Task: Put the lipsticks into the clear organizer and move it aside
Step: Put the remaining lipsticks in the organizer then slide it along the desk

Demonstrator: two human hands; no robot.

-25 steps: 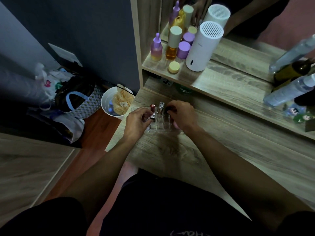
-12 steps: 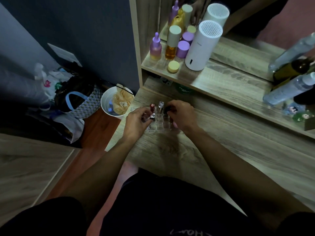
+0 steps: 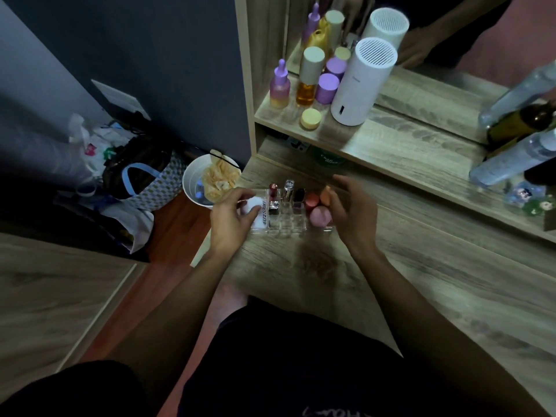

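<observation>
Left hand [image 3: 231, 216] at centre frame, fingers curled loosely against the left end of the clear organizer [image 3: 287, 218], thumb on a white item with printed lettering [image 3: 257, 212] lodged there; whether truly gripped or only touched, cannot tell. Right hand [image 3: 353, 210] just right of the organizer, fingers spread and half open, holding nothing, palm turned toward the box's right end. Placement on both ends probably meant for bracing the box before sliding it aside. Lipsticks [image 3: 281, 195] upright in the rear compartments: a red one, a silver-capped one, a dark one, caps up and easy to pick out. Rounded pink and coral items [image 3: 316, 207] bunched at the right end, beside the right fingertips; whether inside a compartment or merely against the wall, unclear. Front cells apparently vacant. Organizer resting on the wooden tabletop [image 3: 316, 266], near its left corner. Farther out, upper centre of frame: shelf with purple and amber bottles [image 3: 304, 82] and a white cylindrical device [image 3: 361, 82]. Left of centre, on the floor: white bin [image 3: 192, 188].
</observation>
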